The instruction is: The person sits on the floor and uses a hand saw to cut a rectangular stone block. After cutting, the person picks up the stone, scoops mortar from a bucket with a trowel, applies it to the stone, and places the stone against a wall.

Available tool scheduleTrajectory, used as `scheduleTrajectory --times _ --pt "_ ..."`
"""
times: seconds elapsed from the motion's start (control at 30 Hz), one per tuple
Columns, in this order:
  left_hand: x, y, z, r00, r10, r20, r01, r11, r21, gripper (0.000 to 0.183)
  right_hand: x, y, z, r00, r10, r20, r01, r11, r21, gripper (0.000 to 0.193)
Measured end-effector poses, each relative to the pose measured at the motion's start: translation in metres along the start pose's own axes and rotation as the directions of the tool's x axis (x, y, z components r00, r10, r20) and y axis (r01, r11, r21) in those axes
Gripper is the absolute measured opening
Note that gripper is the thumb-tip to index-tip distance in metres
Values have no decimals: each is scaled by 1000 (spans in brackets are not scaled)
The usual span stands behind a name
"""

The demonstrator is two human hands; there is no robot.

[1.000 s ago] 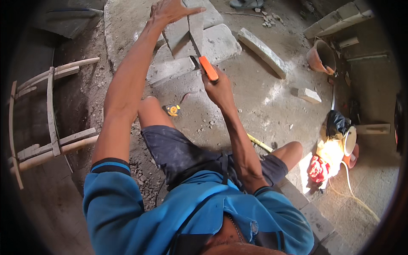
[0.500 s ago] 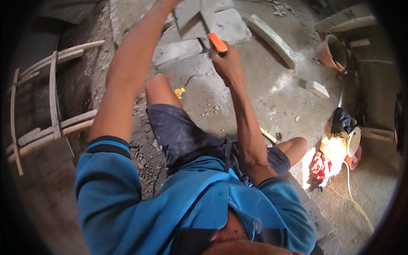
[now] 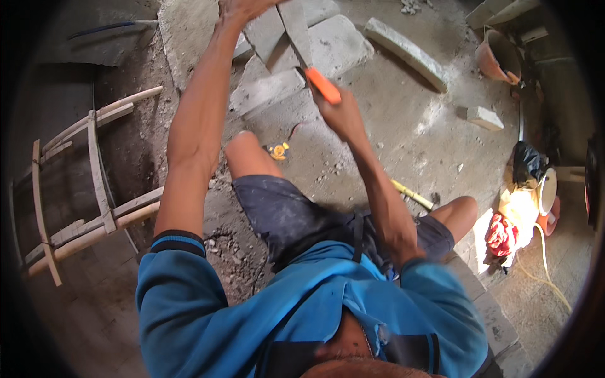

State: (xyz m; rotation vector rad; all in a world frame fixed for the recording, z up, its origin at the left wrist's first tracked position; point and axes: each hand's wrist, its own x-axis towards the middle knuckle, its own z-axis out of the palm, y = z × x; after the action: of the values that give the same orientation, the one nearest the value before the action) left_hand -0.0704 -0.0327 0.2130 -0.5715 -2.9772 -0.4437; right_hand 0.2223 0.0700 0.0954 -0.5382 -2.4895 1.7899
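Observation:
My right hand (image 3: 340, 113) is closed round the orange handle (image 3: 324, 86) of a handsaw. Its grey blade (image 3: 296, 34) points away from me, lying against a pale grey block (image 3: 265, 31). At the top edge of the view, my left hand (image 3: 242, 9) is by that block, left of the blade; its fingers are partly cut off by the edge. More pale slabs lie under and beside the block: one nearer me (image 3: 268, 88) and a wide one (image 3: 337, 47) to the right. Between my knees and the slabs sits a yellow tape measure (image 3: 277, 150).
A wooden ladder-like frame (image 3: 97, 170) lies at left beside rubble (image 3: 230, 249). To the right are a long slab (image 3: 406, 53), a small block (image 3: 485, 118), an orange bucket (image 3: 498, 60), and a sunlit heap with red cloth (image 3: 502, 234) and a cord. A yellow-handled tool (image 3: 413, 194) lies by my right knee.
My right hand has drawn the saw slightly toward me. The whole view has shifted a little, and more of my left hand now shows at the top edge.

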Motion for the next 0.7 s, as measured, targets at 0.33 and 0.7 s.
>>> scheduleTrajectory --times 0.33,0.7 --pt "-8 -17 -14 998 -56 39 56 998 11 121 -176 -1 -37 999 -32 -7 32 999 1 52" --pt "-7 20 19 999 17 35 -17 1000 -10 116 -6 22 -2 984 -98 -147 102 995 20 43"
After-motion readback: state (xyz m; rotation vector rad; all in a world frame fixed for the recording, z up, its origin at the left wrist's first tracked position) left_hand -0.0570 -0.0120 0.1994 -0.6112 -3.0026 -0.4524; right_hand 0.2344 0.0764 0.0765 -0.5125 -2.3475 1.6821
